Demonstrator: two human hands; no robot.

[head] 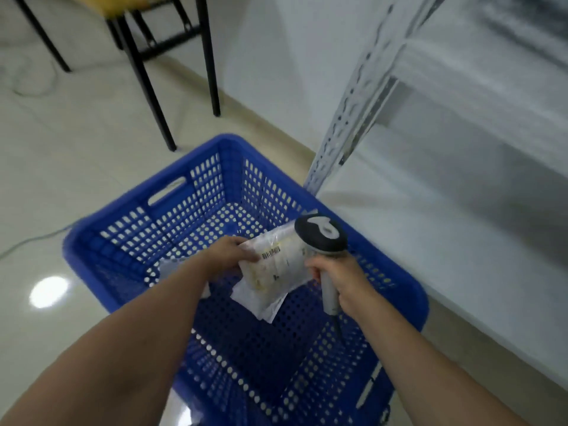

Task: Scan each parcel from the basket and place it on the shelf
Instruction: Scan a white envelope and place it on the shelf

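Holding: the left hand is pinching the parcel by its left edge, thumb on top just beside the barcode, and is lifting it over the middle of the basket.
Scanner hand: the right hand is curling its fingers round the grey handle of the scanner. The dark head is sitting at the parcel's upper right corner; whether they are touching, I cannot tell.
Basket edges: the blue rim is running all the way round the hands, and both forearms are crossing over its near side.
Open room: the perforated bottom is showing across the far half of the basket, between the parcel and the far walls.
Under the hands: a white parcel is lying directly below the held one, and a grey parcel is peeking out beneath the left wrist.
Cord: the scanner cord is hanging from the handle's base down into the basket.
Shelf: the shelf is standing just beside the basket's right rim, its low board running alongside.
In the way: the slotted upright is rising right at the basket's far right corner.
Farther off: black legs are standing on the tiles beyond the far left rim, and a floor cable is trailing off to the left.
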